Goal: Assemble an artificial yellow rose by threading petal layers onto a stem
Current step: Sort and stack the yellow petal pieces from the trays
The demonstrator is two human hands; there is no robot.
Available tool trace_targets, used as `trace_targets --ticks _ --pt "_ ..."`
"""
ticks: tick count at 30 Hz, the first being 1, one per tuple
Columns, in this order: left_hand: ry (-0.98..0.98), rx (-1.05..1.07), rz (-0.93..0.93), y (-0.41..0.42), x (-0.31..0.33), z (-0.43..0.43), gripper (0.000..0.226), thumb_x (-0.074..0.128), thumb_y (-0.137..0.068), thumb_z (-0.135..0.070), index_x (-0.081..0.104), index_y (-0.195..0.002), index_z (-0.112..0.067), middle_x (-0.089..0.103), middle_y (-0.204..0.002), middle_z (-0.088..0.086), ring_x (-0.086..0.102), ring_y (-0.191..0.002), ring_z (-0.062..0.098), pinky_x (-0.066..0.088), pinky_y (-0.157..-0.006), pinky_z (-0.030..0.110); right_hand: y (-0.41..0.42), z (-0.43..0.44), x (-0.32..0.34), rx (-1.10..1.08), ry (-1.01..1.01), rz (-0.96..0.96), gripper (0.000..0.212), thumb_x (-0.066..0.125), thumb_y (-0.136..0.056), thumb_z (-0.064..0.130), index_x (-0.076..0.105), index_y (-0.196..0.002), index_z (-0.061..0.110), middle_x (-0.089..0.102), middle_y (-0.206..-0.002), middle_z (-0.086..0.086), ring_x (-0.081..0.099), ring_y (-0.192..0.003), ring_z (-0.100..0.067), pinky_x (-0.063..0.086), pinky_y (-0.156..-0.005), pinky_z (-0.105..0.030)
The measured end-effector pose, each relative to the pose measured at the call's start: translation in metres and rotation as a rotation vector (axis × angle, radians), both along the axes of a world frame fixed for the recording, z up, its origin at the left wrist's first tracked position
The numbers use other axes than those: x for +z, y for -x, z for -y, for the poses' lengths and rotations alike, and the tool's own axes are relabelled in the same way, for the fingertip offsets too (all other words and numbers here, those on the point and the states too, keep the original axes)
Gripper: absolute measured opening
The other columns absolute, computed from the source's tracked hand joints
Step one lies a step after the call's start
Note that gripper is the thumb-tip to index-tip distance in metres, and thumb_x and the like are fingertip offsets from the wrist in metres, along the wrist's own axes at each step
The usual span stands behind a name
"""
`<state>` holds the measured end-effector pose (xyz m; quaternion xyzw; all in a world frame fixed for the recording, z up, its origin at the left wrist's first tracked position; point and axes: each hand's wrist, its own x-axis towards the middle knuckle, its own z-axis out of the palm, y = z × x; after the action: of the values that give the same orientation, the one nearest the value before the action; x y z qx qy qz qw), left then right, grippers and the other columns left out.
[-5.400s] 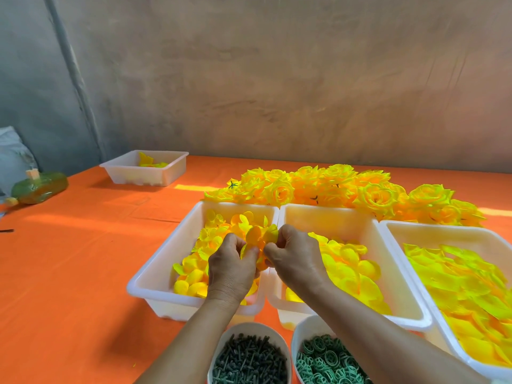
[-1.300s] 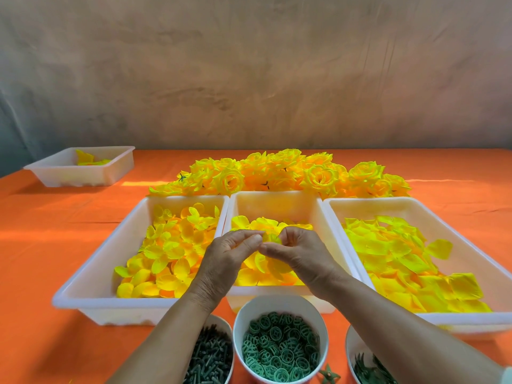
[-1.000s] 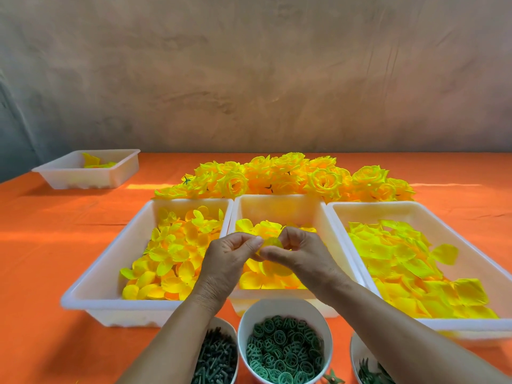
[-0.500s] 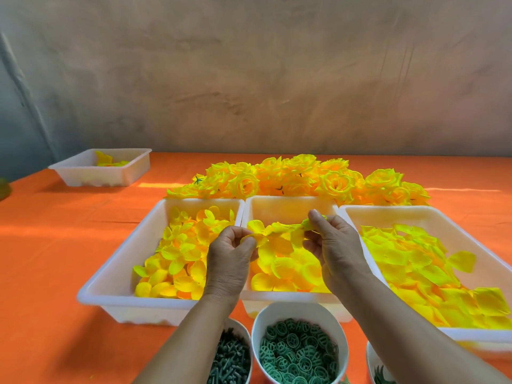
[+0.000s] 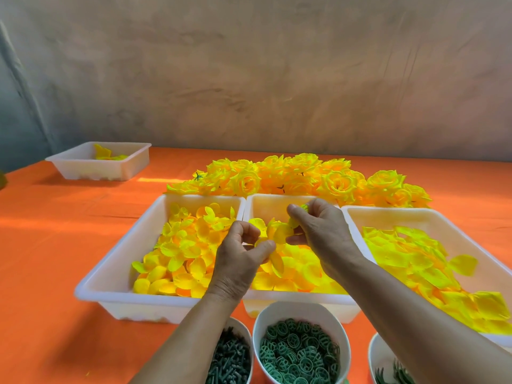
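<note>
Head view showed the left hand with thumb and forefinger pinched on one edge of a yellow petal layer. The right hand pinched its other side, forefinger raised at 12 o'clock and the remaining fingers curled under. Both hands hovered above the middle tray, the petal layer held in the air between them. I could not tell whether a stem ran through it, because the fingers hid its centre.

By my reading, this rose was at an early stage, with one inner layer being shaped or threaded and the larger outer petals yet to be added. Loose petals filled the left tray at 9 o'clock and the right tray at 3 o'clock, so plenty of stock remained. A heap of finished roses lay at 12 o'clock, just behind the trays, which suggested many had been completed.

At 6 o'clock sat cups of dark green stems, green rings and leaves. A small far tray stood at 10 o'clock on the orange tabletop.
</note>
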<state>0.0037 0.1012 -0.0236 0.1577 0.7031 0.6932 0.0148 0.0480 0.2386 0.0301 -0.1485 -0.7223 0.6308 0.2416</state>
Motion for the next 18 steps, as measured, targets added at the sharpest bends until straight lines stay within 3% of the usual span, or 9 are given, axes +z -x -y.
trace_targets --ticks 3,6,10,13,16,18 --pt "0.038 0.032 -0.046 -0.001 -0.001 -0.001 0.022 0.078 -0.077 -0.018 0.062 -0.090 -0.026 0.064 -0.084 -0.002 0.065 -0.068 0.009 0.061 -0.066 0.036 -0.001 0.003 0.002 0.032 -0.091 0.038 0.024 0.068 -0.089 0.024 0.055 -0.075 0.010 0.062 -0.067 -0.006 0.066 -0.051 -0.012 0.058 -0.059 -0.039" --pt "0.092 0.085 -0.064 -0.001 -0.003 0.000 0.014 0.067 -0.089 -0.013 0.069 -0.086 -0.027 0.071 -0.085 0.001 0.069 -0.068 0.012 0.062 -0.066 0.037 -0.002 0.001 0.007 0.025 -0.199 0.059 0.023 0.069 -0.087 0.024 0.055 -0.073 0.013 0.066 -0.061 0.000 0.068 -0.051 -0.016 0.058 -0.060 -0.042" --pt "0.106 0.199 -0.030 0.001 -0.001 -0.002 0.010 0.062 -0.089 -0.013 0.070 -0.084 -0.016 0.066 -0.069 0.000 0.059 -0.047 0.001 0.059 -0.052 0.032 -0.002 -0.015 0.022 -0.190 -0.357 0.017 0.022 0.066 -0.084 0.018 0.052 -0.067 0.013 0.064 -0.062 -0.009 0.067 -0.049 -0.023 0.055 -0.052 -0.042" --pt "0.070 0.257 0.005 0.004 0.000 -0.002 0.012 0.059 -0.089 -0.012 0.069 -0.083 -0.014 0.062 -0.065 0.000 0.055 -0.045 0.002 0.053 -0.044 0.024 0.000 -0.027 0.039 -0.293 -0.149 -0.179 0.027 0.064 -0.085 0.016 0.048 -0.065 0.016 0.053 -0.058 -0.003 0.062 -0.049 -0.021 0.057 -0.058 -0.051" --pt "0.053 0.200 0.023 0.003 -0.001 -0.002 0.009 0.065 -0.088 -0.018 0.069 -0.081 -0.019 0.065 -0.068 0.000 0.056 -0.048 0.003 0.057 -0.048 0.029 0.010 -0.009 0.054 -0.154 0.180 -0.385 0.021 0.066 -0.091 0.019 0.053 -0.074 0.014 0.058 -0.075 -0.012 0.064 -0.062 -0.018 0.058 -0.056 -0.036" --pt "0.095 0.181 -0.008 0.003 0.000 -0.002 0.011 0.065 -0.088 -0.019 0.068 -0.078 -0.024 0.066 -0.070 0.000 0.058 -0.049 0.002 0.053 -0.046 0.022 0.025 0.017 0.058 -0.074 0.248 -0.421 0.019 0.066 -0.091 0.023 0.056 -0.078 0.013 0.061 -0.077 -0.011 0.063 -0.068 -0.021 0.056 -0.059 -0.034"
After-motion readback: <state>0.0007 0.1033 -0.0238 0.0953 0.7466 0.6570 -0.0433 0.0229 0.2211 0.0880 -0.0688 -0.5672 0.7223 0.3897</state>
